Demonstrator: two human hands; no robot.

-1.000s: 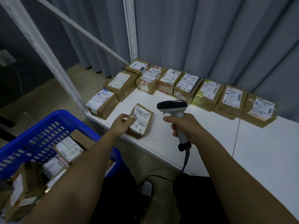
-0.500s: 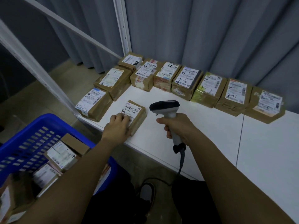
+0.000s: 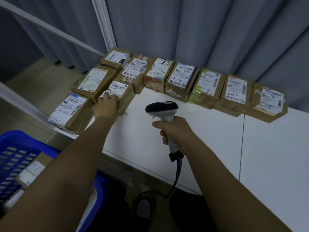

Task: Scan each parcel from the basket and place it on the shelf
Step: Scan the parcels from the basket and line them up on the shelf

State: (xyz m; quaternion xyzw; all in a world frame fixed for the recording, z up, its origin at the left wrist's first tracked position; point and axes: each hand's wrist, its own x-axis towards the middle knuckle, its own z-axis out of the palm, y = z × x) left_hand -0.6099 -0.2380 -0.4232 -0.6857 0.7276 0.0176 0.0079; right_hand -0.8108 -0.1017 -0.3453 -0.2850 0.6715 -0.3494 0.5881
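My left hand [image 3: 107, 104] rests on top of a small brown parcel [image 3: 122, 92] with a white barcode label, fingers laid flat over its near end. The parcel lies on the white shelf [image 3: 209, 139], tucked among the other parcels at the back left. My right hand [image 3: 173, 131] grips the handle of a white and black barcode scanner [image 3: 161, 108], held upright over the shelf with its head facing the parcels. The blue basket [image 3: 15, 139] sits at the lower left, with several labelled parcels [image 3: 31, 171] inside, partly hidden by my left arm.
A row of several brown parcels [image 3: 207, 87] with handwritten numbers lines the back of the shelf against grey curtains. White shelf uprights [image 3: 103, 22] rise at the back left. The scanner's cable [image 3: 177, 174] hangs down past the shelf's front edge.
My left hand has pushed the small parcel away from the front edge, back and left into the gap among the other parcels. The scanner hand stayed about where it was.
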